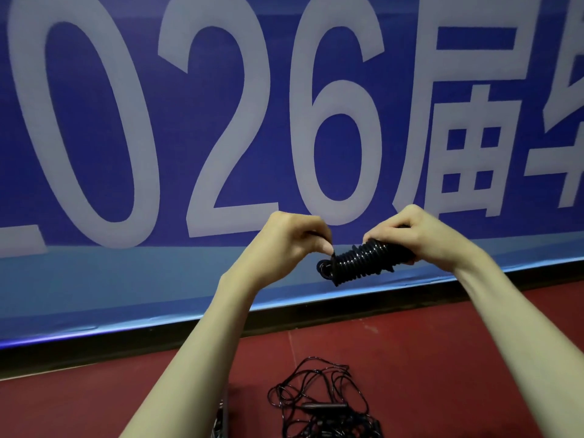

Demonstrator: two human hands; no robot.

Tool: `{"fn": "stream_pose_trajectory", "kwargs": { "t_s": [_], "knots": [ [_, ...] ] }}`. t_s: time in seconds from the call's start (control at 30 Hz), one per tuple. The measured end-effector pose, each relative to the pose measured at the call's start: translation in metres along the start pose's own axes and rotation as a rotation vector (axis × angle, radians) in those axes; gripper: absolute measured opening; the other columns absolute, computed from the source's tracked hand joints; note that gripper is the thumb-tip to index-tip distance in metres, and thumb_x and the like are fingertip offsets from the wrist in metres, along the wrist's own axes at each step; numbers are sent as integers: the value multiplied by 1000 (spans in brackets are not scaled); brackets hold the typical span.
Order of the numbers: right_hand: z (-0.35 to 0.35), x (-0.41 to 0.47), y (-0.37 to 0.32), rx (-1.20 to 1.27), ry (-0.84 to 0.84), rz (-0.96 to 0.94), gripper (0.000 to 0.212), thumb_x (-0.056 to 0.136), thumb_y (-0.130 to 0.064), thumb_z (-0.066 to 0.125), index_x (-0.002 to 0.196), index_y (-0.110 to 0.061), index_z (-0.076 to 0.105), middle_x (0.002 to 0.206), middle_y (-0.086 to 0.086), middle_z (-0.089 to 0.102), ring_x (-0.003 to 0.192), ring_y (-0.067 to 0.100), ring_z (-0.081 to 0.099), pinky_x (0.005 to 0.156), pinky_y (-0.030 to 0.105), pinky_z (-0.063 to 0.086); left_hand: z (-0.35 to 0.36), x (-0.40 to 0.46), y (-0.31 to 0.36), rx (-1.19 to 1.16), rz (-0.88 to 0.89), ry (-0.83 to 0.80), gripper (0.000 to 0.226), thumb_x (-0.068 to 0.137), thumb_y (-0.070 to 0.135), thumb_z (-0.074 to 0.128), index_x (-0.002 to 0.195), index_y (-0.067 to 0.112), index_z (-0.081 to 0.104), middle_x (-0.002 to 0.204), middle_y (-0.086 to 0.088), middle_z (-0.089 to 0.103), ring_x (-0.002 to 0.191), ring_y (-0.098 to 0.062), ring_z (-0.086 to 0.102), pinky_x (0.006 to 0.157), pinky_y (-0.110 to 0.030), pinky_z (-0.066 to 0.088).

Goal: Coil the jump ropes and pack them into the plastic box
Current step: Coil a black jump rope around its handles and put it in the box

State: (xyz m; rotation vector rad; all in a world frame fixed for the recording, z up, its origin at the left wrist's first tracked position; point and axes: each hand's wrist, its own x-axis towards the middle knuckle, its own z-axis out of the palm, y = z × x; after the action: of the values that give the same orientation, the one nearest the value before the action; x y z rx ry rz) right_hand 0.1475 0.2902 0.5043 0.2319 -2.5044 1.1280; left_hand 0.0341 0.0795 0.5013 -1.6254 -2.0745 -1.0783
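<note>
You hold the coiled jump rope [363,259] up in front of you at about chest height, a tight black bundle with glossy turns wound side by side around its core, lying nearly level and tilted a little down to your left. Your right hand [410,235] grips its right end, fingers [384,235] curled over the top so that end of the bundle is hidden. Your left hand [294,241] pinches the rope's loose end between thumb and fingertips just above the bundle's left end, where a small loop sticks out; how the end is tucked you cannot make out. Both forearms reach up from the lower edge of the view. Below them, on the red floor [458,358], a loose tangle of black ropes [322,403] lies with a handle in it, cut off by the bottom edge. Something dark beside your left forearm is too hidden to tell. Behind stands a blue banner [126,121] with large pale characters.
</note>
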Motion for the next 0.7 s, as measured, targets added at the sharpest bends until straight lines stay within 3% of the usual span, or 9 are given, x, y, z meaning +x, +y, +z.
{"fn": "stream_pose_trajectory", "kwargs": {
  "t_s": [0.1,0.17,0.27,0.4,0.5,0.7],
  "knots": [
    [2,-2,-1,140,-13,-29,36,85,-27,54,77,3,72,53,12,56,47,17,42,43,23,22,0,-1,5,-289,-54,23,7,82,12,71,77,9,68,70,-2,66,61,-10,53,60,-20,45],
    [5,0,-3,212,-15,-71,40,83,-32,56,77,5,70,54,15,53,47,19,42,46,30,18,3,-1,8,-432,-102,67,5,79,12,64,74,11,66,65,1,62,59,-12,50,57,-19,43],
    [5,2,-2,306,19,-100,45,77,-40,57,71,3,67,59,22,47,51,23,38,47,35,15,16,2,11,-537,-177,148,27,88,3,56,66,17,64,57,4,56,52,-13,45,49,-18,38],
    [4,5,-1,462,253,-91,39,76,-33,58,75,4,67,64,19,49,54,21,46,48,27,22,34,11,21,-786,-239,251,50,94,-5,46,60,26,66,60,8,51,51,-6,37,49,-14,32],
    [5,9,-1,578,418,-91,28,89,-19,52,76,-1,69,62,9,58,53,17,55,42,19,34,44,17,26,-998,-258,269,35,102,10,44,82,22,71,68,7,58,55,-6,37,48,-13,32],
    [9,12,-5,555,620,-60,29,92,-8,50,73,-5,71,59,6,63,53,17,58,43,19,36,48,20,23,-680,-313,411,21,100,13,50,97,18,70,68,8,60,55,-2,46,57,-15,42]
  ]
}}
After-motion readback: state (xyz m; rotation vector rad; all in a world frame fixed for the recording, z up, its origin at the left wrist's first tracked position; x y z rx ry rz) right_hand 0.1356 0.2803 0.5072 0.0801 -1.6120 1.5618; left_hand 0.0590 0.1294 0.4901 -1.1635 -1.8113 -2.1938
